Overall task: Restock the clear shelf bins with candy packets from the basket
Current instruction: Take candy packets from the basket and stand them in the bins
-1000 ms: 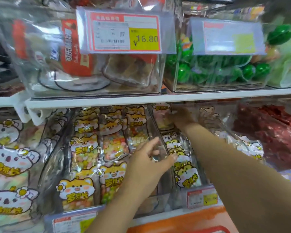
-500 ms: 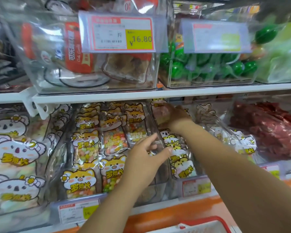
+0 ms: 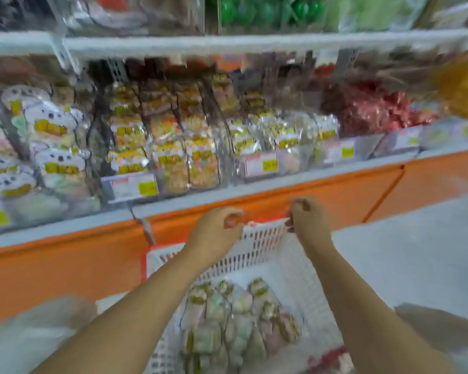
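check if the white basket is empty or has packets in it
Not empty: candy packets lie clustered in the white basket, with bare floor showing beside them.

I can read nothing here: blur smears every print. The price tags (image 3: 261,164) on the fronts of the clear bins (image 3: 295,157) show only red frames and yellow patches, their figures illegible. The candy packets (image 3: 127,160) in the bins carry yellow lettering I can't make out, and it is the same for those in the basket (image 3: 262,238).

candy packets (image 3: 235,319) in basket (image 3: 262,236), basket before and below shelf bins (image 3: 295,160)
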{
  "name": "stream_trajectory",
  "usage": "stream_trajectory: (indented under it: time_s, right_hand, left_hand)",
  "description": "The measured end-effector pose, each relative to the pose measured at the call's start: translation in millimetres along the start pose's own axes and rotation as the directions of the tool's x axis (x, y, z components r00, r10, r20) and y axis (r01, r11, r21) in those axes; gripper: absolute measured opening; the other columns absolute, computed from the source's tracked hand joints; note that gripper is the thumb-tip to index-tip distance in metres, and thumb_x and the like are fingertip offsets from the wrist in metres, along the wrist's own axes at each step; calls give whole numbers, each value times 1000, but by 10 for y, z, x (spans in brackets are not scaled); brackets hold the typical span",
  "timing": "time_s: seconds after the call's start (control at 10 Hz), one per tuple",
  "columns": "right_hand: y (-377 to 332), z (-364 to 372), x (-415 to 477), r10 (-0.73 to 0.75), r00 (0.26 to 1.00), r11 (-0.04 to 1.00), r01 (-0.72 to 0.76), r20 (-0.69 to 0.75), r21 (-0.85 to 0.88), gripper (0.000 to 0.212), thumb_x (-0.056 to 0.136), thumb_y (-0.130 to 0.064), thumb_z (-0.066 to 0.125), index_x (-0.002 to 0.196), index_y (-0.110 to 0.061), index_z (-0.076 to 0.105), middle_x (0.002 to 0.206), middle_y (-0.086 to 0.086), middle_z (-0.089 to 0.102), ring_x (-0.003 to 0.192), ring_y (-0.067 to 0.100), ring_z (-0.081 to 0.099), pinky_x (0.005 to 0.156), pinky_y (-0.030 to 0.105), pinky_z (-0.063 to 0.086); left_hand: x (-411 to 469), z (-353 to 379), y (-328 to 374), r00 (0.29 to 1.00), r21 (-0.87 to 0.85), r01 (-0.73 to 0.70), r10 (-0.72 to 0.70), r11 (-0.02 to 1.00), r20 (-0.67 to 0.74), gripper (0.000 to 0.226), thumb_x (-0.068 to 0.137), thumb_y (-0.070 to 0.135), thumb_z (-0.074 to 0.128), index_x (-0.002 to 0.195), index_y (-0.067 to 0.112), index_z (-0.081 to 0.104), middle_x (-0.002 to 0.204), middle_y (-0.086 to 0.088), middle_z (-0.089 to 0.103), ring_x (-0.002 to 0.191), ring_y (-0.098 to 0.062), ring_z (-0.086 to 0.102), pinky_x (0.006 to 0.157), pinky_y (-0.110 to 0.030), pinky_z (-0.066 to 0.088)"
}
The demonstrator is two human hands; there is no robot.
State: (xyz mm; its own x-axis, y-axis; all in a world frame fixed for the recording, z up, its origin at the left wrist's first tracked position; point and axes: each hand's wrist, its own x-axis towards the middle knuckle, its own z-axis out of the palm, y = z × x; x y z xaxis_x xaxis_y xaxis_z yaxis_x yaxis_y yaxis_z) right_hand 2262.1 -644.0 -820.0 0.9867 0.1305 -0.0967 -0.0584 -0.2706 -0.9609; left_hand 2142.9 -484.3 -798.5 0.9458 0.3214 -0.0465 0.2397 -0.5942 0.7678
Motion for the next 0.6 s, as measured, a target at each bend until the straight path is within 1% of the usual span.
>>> stream_trajectory:
  time_s: [0.1,0.2,0.3,0.4,0.5,0.6]
  right_hand:
    - [626,47,-97,332,922,943,-317,197,-104,14,94,-3,47,94,-11,59,73,6,54,54,17,50,51,24,44]
    - [1288,133,-148,519,790,790,-298,327,-535,25,95,-11,54,117,-22,55,97,-1,53,74,12,51,72,23,43]
    - [1617,99,-191,578,735,665,-171,355,-727,41,94,-14,58,133,-20,50,102,-4,49,88,13,47,82,21,37]
    - [2069,98,-156,683,667,484,-110,297,-868,56,90,-20,62,140,-7,41,118,2,52,108,21,50,97,30,41]
    - [2378,139,-212,757,616,346,-95,218,-933,69,86,-26,67,141,-2,33,134,11,45,121,29,48,104,36,42]
    - [2481,255,-209,766,633,178,-37,115,-983,83,82,-39,72,141,-3,27,143,18,35,131,34,39,104,40,42]
  left_hand:
    - [-145,327,-486,979,15,163,-163,987,125,34,99,27,55,133,23,56,137,4,54,115,-16,57,89,-25,45]
    - [-227,666,-1113,898,39,347,-344,937,274,42,99,33,56,139,21,50,148,1,44,132,-20,46,106,-36,40]
    - [-208,830,-1421,844,50,419,-409,907,347,42,97,33,58,137,20,52,148,2,43,131,-19,46,107,-37,41]
    - [-222,1043,-1698,780,79,485,-471,871,412,39,97,33,57,134,20,54,147,1,44,130,-18,48,99,-30,44]
    - [-244,1163,-1808,738,64,541,-510,839,442,41,97,32,56,136,19,52,143,-3,48,121,-19,54,88,-25,48]
    - [-270,1280,-1917,710,89,556,-528,826,466,43,97,37,54,137,20,53,138,-3,54,119,-20,56,97,-31,48]
